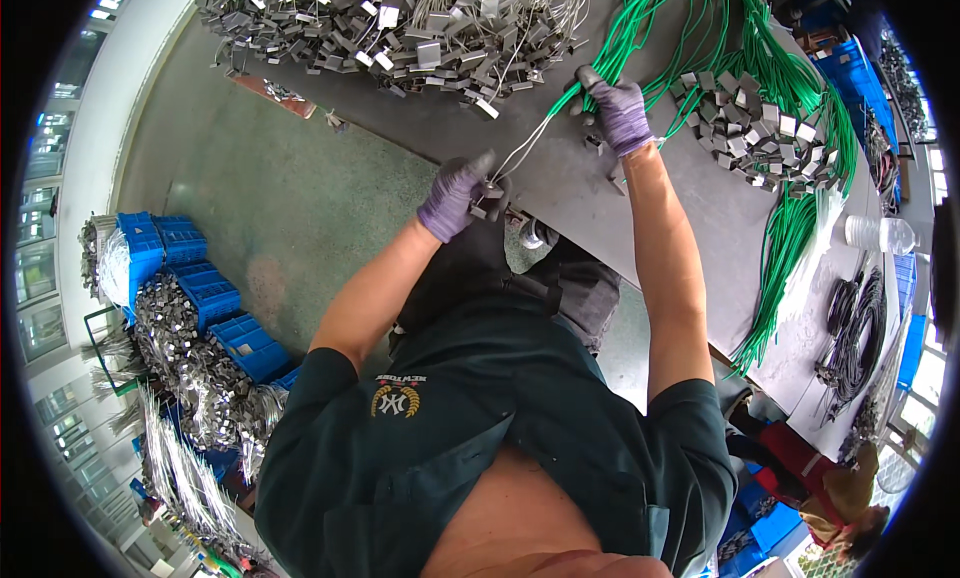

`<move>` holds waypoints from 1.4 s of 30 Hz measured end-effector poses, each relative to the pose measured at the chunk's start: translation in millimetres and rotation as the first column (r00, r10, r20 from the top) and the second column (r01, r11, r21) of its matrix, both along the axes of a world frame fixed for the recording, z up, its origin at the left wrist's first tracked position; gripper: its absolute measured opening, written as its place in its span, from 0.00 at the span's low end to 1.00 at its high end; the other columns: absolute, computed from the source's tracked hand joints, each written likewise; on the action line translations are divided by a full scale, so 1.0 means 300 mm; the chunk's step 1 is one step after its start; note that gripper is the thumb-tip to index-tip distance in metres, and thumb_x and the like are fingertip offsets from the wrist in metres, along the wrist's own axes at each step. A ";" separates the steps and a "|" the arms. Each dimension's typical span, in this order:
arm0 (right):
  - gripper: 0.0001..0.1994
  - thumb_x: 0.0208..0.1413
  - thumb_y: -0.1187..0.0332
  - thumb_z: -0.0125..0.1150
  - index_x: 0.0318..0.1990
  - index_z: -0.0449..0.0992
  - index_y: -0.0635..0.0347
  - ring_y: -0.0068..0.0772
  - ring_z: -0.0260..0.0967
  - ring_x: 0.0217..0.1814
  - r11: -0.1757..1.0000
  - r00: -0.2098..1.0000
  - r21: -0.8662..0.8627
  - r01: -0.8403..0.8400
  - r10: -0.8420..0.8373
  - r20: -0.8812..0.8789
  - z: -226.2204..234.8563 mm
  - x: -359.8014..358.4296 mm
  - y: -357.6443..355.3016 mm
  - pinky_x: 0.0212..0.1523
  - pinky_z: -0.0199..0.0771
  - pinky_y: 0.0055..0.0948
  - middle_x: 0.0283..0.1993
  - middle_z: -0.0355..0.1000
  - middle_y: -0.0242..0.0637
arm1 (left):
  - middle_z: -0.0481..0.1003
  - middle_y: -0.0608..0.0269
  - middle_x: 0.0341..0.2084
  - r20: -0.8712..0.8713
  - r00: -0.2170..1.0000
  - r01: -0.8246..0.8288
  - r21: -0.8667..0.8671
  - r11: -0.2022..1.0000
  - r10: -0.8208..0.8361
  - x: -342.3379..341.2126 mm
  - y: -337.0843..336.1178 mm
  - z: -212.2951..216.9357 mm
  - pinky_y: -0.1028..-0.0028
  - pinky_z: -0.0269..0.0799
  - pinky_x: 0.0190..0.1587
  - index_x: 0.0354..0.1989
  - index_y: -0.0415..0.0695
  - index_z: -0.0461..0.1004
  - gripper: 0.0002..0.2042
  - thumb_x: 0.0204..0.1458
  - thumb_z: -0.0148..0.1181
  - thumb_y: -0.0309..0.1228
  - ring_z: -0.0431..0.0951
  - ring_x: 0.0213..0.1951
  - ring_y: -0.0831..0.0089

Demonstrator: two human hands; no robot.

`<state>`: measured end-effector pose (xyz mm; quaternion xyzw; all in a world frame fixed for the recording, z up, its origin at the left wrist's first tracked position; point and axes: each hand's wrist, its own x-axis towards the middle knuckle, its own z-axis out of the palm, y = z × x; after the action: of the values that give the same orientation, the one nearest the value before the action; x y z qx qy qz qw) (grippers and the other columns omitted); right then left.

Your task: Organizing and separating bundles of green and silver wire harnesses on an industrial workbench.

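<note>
While the left hand (455,193) pinches a metal clip (490,193) on thin white wires (520,150), the right hand (620,113) grips green wires (600,68) — mid-assembly, steady tension needed next.

The grey bench (560,183) carries heaps of small metal clips (400,28), green wire bundles (790,228) and black cables (850,328).

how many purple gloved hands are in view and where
2. The left hand is at the table's near edge, pinching a small metal piece on thin white wires. The right hand is further onto the table, gripping the green wire bundle. No others show.
</note>
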<state>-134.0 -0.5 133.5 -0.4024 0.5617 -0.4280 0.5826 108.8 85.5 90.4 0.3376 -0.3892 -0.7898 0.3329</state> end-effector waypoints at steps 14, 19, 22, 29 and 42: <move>0.12 0.53 0.62 0.57 0.29 0.72 0.63 0.25 0.68 0.17 0.996 0.984 -0.083 0.041 -0.026 0.175 -0.074 0.125 0.100 0.16 0.64 0.20 0.20 0.71 0.36 | 0.72 0.58 0.15 -0.121 0.779 -0.584 0.221 0.781 0.616 -0.088 -0.134 -0.066 0.64 0.72 0.19 0.16 0.47 0.68 0.27 0.48 0.45 0.61 0.74 0.18 0.64; 0.12 0.54 0.62 0.57 0.28 0.72 0.62 0.25 0.66 0.16 0.995 0.985 -0.099 0.028 -0.011 0.172 -0.059 0.115 0.111 0.16 0.63 0.20 0.20 0.70 0.36 | 0.69 0.67 0.14 -0.044 0.779 -0.606 0.204 0.769 0.625 -0.124 -0.120 -0.043 0.76 0.68 0.18 0.16 0.49 0.66 0.26 0.47 0.48 0.61 0.71 0.17 0.74; 0.11 0.53 0.62 0.58 0.27 0.72 0.62 0.24 0.65 0.15 0.993 0.987 -0.106 0.049 -0.031 0.160 -0.060 0.124 0.122 0.15 0.61 0.20 0.19 0.69 0.35 | 0.68 0.68 0.12 -0.041 0.771 -0.606 0.261 0.751 0.636 -0.130 -0.128 -0.049 0.77 0.67 0.16 0.14 0.48 0.65 0.27 0.47 0.47 0.62 0.69 0.14 0.75; 0.10 0.49 0.64 0.62 0.25 0.72 0.61 0.19 0.59 0.11 1.000 0.997 -0.005 -0.021 0.021 0.072 -0.041 0.121 0.106 0.11 0.54 0.18 0.16 0.66 0.31 | 0.64 0.68 0.07 0.126 0.840 -0.531 -0.011 0.848 0.528 -0.104 -0.139 -0.051 0.78 0.64 0.13 0.11 0.48 0.63 0.30 0.48 0.43 0.63 0.66 0.09 0.76; 0.13 0.46 0.62 0.65 0.22 0.71 0.61 0.19 0.60 0.10 0.993 0.992 0.046 -0.112 0.109 0.057 -0.035 0.140 0.144 0.10 0.55 0.18 0.14 0.66 0.30 | 0.64 0.68 0.08 0.262 0.847 -0.480 0.003 0.877 0.463 -0.132 -0.137 -0.080 0.78 0.59 0.14 0.16 0.48 0.65 0.33 0.43 0.39 0.70 0.64 0.11 0.77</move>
<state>-92.1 42.7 123.1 -0.4068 0.5329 -0.3918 0.6301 69.1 44.5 66.4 0.5319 -0.3065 -0.6470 0.4523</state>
